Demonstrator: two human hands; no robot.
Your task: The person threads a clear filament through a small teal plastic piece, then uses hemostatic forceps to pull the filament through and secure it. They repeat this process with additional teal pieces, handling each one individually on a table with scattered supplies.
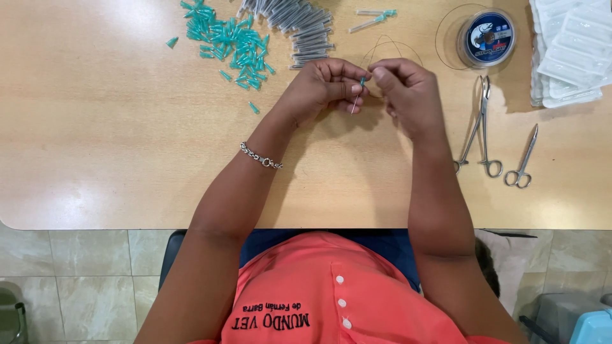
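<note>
My left hand (322, 89) pinches a thin needle (357, 99) with a teal hub, its metal shaft pointing down toward me. My right hand (408, 89) meets it from the right, fingertips closed on a thin clear line (389, 41) that loops up over the wooden table (115, 140). Both hands hover together just above the table's middle. A silver bracelet (260, 156) circles my left wrist.
A heap of teal needle hubs (229, 41) and a pile of clear caps (299, 25) lie at the back left. A spool of line (486, 38) sits at the back right, clear blister packs (570, 48) beyond it. Forceps (479, 127) and scissors (524, 159) lie at the right.
</note>
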